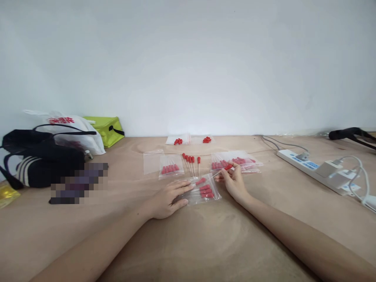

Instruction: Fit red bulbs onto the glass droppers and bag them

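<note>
My left hand (170,197) lies with fingers stretched and thumb apart over the left edge of a clear zip bag (216,194). Inside that bag are several droppers (206,191) with red rubber bulbs pointing right and thin stems towards my left fingers. My right hand (234,182) is closed on a dropper (228,167) by its red bulb, its thin stem slanting down-left above the bag. Beyond the hands, several loose droppers (191,159) lie side by side, bulbs away from me. Under and behind my right fingers are bags of droppers (248,157).
Left of centre lie a bag of droppers (170,169) and a flat clear bag (151,161). Bags with small red bulbs (178,141) sit by the wall. A power strip (310,170) with chargers stands right; a black bag (55,160) and a green box bag (107,131) stand left.
</note>
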Motion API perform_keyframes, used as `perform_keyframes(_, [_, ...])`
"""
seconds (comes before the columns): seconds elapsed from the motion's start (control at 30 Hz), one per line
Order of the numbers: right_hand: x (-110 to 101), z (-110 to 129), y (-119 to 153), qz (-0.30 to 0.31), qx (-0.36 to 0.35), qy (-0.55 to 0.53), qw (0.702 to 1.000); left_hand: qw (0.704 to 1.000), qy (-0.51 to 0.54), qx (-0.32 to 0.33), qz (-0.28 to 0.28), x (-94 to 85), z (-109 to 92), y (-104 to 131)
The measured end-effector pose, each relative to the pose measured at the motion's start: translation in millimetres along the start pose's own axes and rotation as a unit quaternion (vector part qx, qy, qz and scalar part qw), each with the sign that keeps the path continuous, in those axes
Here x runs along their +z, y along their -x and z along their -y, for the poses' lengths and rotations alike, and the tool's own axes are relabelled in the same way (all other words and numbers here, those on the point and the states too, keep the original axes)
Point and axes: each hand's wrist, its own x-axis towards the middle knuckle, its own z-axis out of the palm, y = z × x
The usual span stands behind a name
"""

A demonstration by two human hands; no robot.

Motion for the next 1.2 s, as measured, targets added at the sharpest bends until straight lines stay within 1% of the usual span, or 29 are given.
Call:
perform_keyframes(0.13, [2.8,-0.5,0.9,0.030,0.040,0.000,0.999,1.000,0.005,-0.008,-0.005,-0.7,-1.9,0.2])
perform_keyframes(0.3, [1.6,-2.9,2.0,0.116,0.070,0.069,0.988,1.000,0.011,-0.003,-0.029,-0.1,-2.8,0.9])
perform_keyframes(0.37, [1.7,-3.3,2.5,0.136,0.075,0.074,0.985,0.999,0.015,0.000,-0.032,0.1,-2.8,0.8])
perform_keyframes(0.5, [3.7,-4.2,2.3,0.158,0.062,0.068,0.983,0.999,0.015,0.002,-0.030,0.2,-2.5,0.3])
perform_keyframes(0.6, [4.6,-6.5,0.0,0.163,0.076,0.074,0.981,1.000,0.011,-0.003,-0.027,0.6,-2.0,0.3])
perform_keyframes(0.67, [4.6,-8.5,-2.0,0.154,0.085,0.094,0.980,0.999,0.011,0.000,-0.030,0.9,-1.7,0.5])
perform_keyframes(0.73, [4.4,-9.6,-3.1,0.139,0.078,0.111,0.981,0.999,0.014,0.003,-0.034,1.0,-1.7,0.5])
perform_keyframes(0.8, [4.1,-9.2,-3.1,0.132,0.055,0.116,0.983,0.999,0.015,0.007,-0.036,0.7,-1.8,0.4])
perform_keyframes(0.87, [3.5,-7.0,-2.5,0.152,0.041,0.115,0.981,0.999,0.016,0.012,-0.037,0.5,-1.9,0.2])
perform_keyframes(0.93, [2.7,-3.8,-2.6,0.168,0.053,0.113,0.978,0.999,0.016,0.014,-0.038,0.5,-1.8,0.0])
perform_keyframes(0.97, [2.4,-2.1,-3.2,0.160,0.064,0.116,0.978,0.999,0.015,0.013,-0.039,0.6,-1.7,0.0])
perform_keyframes(1.07, [2.1,2.9,-6.4,0.106,0.098,0.150,0.978,0.999,0.016,0.015,-0.043,0.7,-1.7,-0.1])
perform_keyframes(1.1, [2.4,4.4,-7.5,0.108,0.109,0.164,0.975,0.999,0.018,0.018,-0.043,0.6,-1.8,-0.1])
perform_keyframes(1.13, [2.9,5.9,-8.4,0.124,0.121,0.171,0.970,0.999,0.020,0.021,-0.040,0.4,-1.9,0.0])
perform_keyframes(1.2, [4.2,8.8,-8.8,0.177,0.136,0.160,0.962,0.999,0.026,0.027,-0.031,-0.4,-2.1,0.3])
